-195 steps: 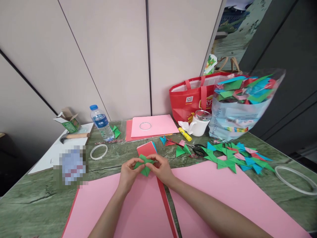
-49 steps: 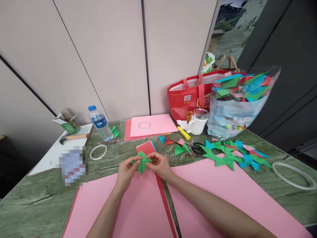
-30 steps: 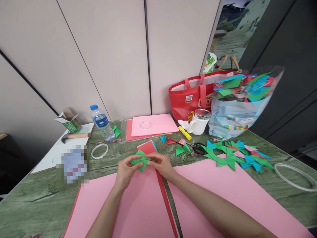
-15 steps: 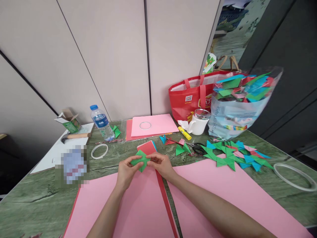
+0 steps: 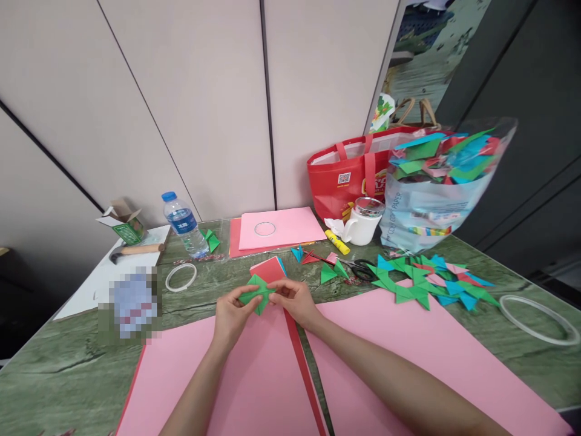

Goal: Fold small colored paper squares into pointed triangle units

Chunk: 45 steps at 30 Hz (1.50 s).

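Note:
A piece of folded green paper [image 5: 257,289] with crease lines is held up between both hands, above the pink sheets [image 5: 254,369]. My left hand [image 5: 232,312] pinches its left side and lower edge between thumb and fingers. On its right side, my right hand [image 5: 294,300] grips the edge with thumb and fingertips. Just behind the green paper lies a small stack of red and blue paper [image 5: 270,267]. Several green folded pieces [image 5: 333,271] lie beyond my right hand, beside the scissors [image 5: 361,269].
Interlocked paper pieces [image 5: 417,284] and a white ring [image 5: 538,320] lie at right. Behind stand a white mug [image 5: 362,225], a red bag [image 5: 331,184] and a clear bag of folded paper [image 5: 426,212]. At left are a water bottle [image 5: 185,225], a hammer [image 5: 138,249] and a tape roll [image 5: 181,278].
The view has shifted very slightly. Both hands keep the same hold on the green paper, which looks unchanged.

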Available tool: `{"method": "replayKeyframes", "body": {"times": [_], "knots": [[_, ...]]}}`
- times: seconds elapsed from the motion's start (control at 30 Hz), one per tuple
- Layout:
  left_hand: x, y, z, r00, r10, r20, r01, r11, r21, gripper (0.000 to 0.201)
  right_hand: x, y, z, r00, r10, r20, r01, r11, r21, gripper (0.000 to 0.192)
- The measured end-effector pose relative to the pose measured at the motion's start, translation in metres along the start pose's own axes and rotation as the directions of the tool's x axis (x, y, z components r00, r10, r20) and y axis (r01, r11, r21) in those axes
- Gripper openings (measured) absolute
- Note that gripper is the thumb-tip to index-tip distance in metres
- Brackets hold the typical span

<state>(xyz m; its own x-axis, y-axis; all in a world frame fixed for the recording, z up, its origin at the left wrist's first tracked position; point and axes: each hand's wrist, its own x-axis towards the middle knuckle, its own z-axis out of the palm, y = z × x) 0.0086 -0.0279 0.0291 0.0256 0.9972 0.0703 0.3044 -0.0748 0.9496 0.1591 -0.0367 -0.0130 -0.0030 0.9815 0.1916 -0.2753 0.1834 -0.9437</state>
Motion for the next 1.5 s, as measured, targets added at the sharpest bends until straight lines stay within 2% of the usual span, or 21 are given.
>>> {"method": "replayKeyframes", "body": {"times": [0.3, 0.6, 1.0, 1.13, 1.33, 1.5], "knots": [[-0.003, 0.006, 0.002, 1.0, -0.013, 0.011, 0.013, 1.0, -0.013, 0.031, 0.001, -0.002, 0.002, 1.0, 0.022, -0.015, -0.022, 1.0, -0.005, 0.021], [-0.001, 0.001, 0.003, 1.0, -0.004, 0.004, 0.004, 0.999, 0.046, 0.031, 0.004, 0.002, -0.001, 0.997, 0.07, -0.01, -0.07, 0.996, 0.061, 0.029], [-0.001, 0.001, 0.001, 1.0, 0.011, -0.01, -0.01, 0.998, 0.066, 0.029, 0.004, 0.004, -0.001, 0.995, 0.098, -0.007, -0.097, 0.99, 0.104, 0.028], [-0.001, 0.001, 0.0, 1.0, -0.008, -0.013, 0.009, 0.996, 0.093, 0.03, 0.006, 0.008, -0.003, 0.989, 0.148, 0.023, -0.15, 0.976, 0.16, 0.035], [0.001, 0.001, -0.002, 1.0, -0.001, -0.004, 0.001, 0.996, 0.091, 0.03, 0.007, 0.005, -0.003, 0.986, 0.165, 0.031, -0.168, 0.966, 0.195, 0.028], [0.003, -0.001, -0.004, 0.999, -0.028, 0.019, 0.027, 0.999, 0.037, 0.032, 0.008, 0.004, -0.005, 0.977, 0.184, 0.111, -0.208, 0.942, 0.265, 0.028]]}}
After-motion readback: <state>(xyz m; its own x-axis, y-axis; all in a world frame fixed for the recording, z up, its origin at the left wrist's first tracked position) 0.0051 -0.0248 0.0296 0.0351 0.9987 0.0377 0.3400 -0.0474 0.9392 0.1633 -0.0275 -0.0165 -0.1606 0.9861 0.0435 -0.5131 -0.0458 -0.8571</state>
